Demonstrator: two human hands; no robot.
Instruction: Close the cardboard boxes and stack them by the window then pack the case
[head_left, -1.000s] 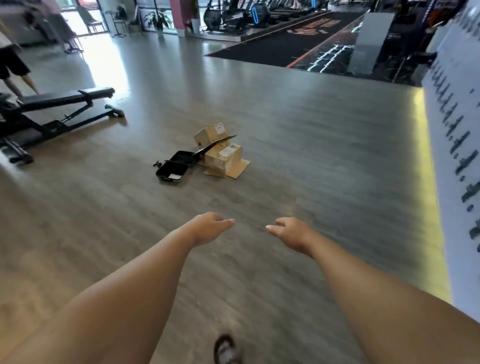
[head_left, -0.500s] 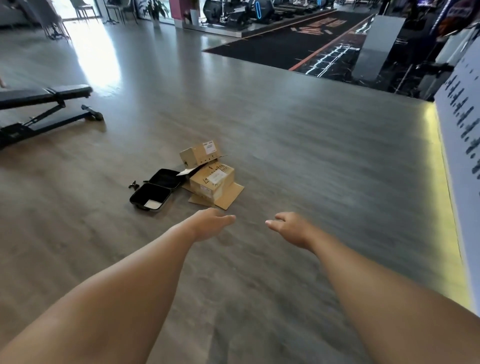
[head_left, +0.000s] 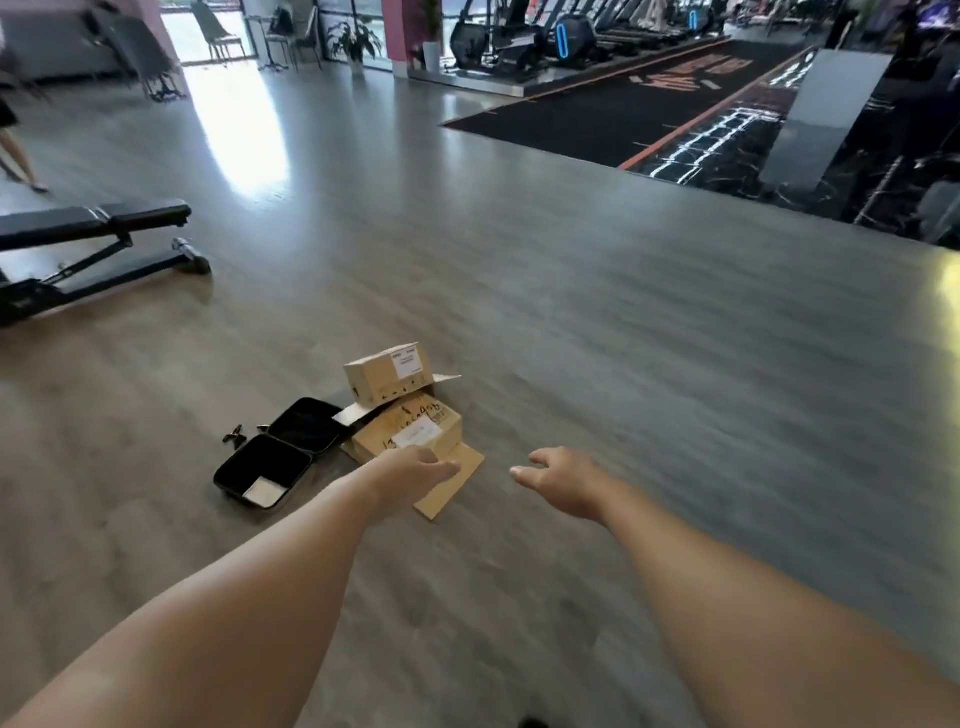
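Gym floor (head_left: 597, 322) w/ cardboard boxes (head_left: 410, 415) mid-room beside open black case (head_left: 283, 457) — left hand (head_left: 410, 473) & right hand (head_left: 563, 480) outstretched, loose, holding nothing — approach step; next, probably fold flaps shut.

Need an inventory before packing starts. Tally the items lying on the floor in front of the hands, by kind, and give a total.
Cardboard boxes: 2, the upper box resting on the lower box
Flat cardboard sheet: 1
Open black case: 1
Small dark clips beside the case: appears to be 2, too blurred to be sure
Total: about 6
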